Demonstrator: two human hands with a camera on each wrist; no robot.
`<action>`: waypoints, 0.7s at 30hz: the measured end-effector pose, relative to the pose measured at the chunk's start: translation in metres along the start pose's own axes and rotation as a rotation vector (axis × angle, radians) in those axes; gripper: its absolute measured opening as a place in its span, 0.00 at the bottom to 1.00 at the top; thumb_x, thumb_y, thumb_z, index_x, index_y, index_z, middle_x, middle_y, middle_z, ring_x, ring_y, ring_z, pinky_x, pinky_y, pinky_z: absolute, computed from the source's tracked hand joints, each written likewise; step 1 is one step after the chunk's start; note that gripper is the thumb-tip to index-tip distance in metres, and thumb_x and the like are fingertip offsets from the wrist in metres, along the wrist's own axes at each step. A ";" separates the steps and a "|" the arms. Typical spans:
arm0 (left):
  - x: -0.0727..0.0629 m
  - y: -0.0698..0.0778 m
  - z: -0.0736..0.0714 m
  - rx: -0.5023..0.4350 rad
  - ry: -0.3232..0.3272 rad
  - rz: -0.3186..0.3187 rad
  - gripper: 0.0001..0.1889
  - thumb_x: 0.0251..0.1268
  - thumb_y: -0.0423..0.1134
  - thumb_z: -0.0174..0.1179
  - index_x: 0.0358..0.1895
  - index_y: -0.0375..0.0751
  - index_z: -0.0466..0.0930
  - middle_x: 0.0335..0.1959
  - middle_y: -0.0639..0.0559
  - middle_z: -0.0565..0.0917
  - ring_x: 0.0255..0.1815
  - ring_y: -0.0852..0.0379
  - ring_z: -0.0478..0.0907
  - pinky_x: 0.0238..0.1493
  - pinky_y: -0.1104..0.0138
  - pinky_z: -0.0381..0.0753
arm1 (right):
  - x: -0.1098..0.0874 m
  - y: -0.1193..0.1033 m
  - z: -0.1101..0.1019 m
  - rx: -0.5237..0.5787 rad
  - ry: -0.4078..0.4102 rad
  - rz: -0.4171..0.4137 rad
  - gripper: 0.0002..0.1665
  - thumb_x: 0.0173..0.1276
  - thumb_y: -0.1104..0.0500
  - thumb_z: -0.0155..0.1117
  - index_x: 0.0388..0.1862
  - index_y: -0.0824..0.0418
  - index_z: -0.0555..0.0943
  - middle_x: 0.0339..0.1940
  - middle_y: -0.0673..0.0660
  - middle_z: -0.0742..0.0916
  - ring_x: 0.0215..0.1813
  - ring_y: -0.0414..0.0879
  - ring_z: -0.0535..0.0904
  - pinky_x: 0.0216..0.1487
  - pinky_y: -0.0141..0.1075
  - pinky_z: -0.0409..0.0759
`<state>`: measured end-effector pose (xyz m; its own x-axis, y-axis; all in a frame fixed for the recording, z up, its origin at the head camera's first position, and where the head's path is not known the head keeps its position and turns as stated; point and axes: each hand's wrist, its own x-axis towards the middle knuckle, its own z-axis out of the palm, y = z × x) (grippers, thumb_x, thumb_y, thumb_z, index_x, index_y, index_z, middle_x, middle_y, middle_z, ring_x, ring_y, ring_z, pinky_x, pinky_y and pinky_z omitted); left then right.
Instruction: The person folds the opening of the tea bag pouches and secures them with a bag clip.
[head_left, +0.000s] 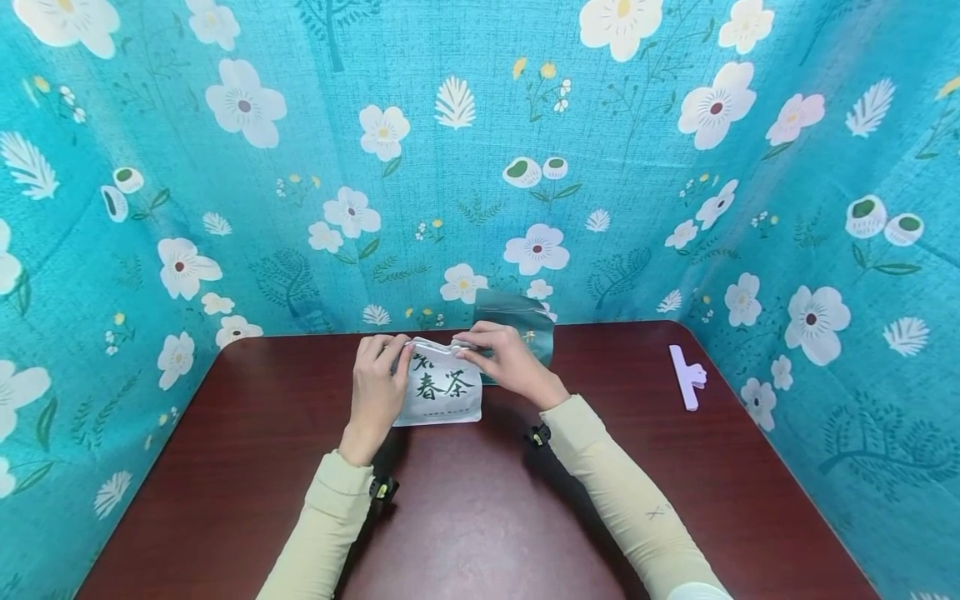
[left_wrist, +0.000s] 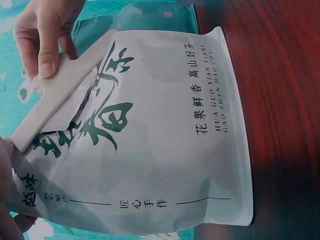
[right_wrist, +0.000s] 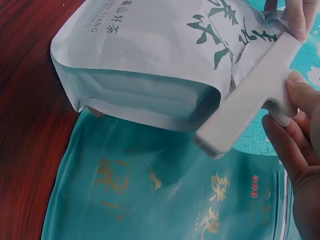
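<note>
A white tea bag (head_left: 442, 387) with green brush characters stands upright near the table's back. Along its folded top lies a white sealing clip (left_wrist: 67, 87); whether its jaws have closed on the bag, I cannot tell. My right hand (head_left: 506, 358) pinches the clip's handle between thumb and fingers, plain in the right wrist view. At the bag's upper left corner, my left hand (head_left: 377, 383) pinches the bag's top beside the clip's end. Behind the white bag is a green pouch (right_wrist: 150, 185) with gold print, partly hidden by the right hand in the head view.
A second clip (head_left: 684, 377), pale lilac, lies on the dark red table (head_left: 450, 525) toward the right edge. Blue flowered cloth (head_left: 465, 208) hangs around the back and sides of the table.
</note>
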<state>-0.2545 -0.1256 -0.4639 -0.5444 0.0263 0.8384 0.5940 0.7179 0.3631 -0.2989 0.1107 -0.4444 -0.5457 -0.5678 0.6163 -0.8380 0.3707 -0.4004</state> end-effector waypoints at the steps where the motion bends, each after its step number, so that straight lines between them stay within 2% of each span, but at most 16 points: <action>1: 0.000 0.000 0.000 -0.004 0.001 0.000 0.07 0.72 0.34 0.63 0.43 0.33 0.87 0.37 0.40 0.82 0.42 0.41 0.75 0.46 0.53 0.76 | 0.000 0.000 0.000 0.000 0.004 -0.004 0.15 0.70 0.59 0.69 0.54 0.61 0.88 0.40 0.52 0.86 0.34 0.38 0.77 0.33 0.32 0.77; 12: -0.001 -0.002 0.002 -0.026 0.012 -0.014 0.10 0.74 0.33 0.60 0.46 0.30 0.87 0.37 0.39 0.83 0.43 0.41 0.76 0.46 0.52 0.76 | 0.003 -0.003 0.003 0.021 0.047 -0.036 0.14 0.69 0.61 0.70 0.52 0.64 0.88 0.40 0.53 0.87 0.34 0.39 0.78 0.32 0.36 0.79; 21: 0.002 0.000 -0.004 -0.015 -0.039 0.000 0.13 0.62 0.27 0.63 0.50 0.29 0.84 0.39 0.39 0.83 0.42 0.41 0.75 0.43 0.53 0.77 | 0.006 -0.005 0.005 0.026 0.063 -0.040 0.15 0.69 0.60 0.71 0.52 0.63 0.88 0.38 0.52 0.87 0.33 0.38 0.77 0.32 0.33 0.77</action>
<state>-0.2533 -0.1285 -0.4609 -0.5669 0.0536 0.8220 0.6029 0.7070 0.3697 -0.2982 0.1017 -0.4421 -0.5110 -0.5346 0.6731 -0.8595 0.3290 -0.3911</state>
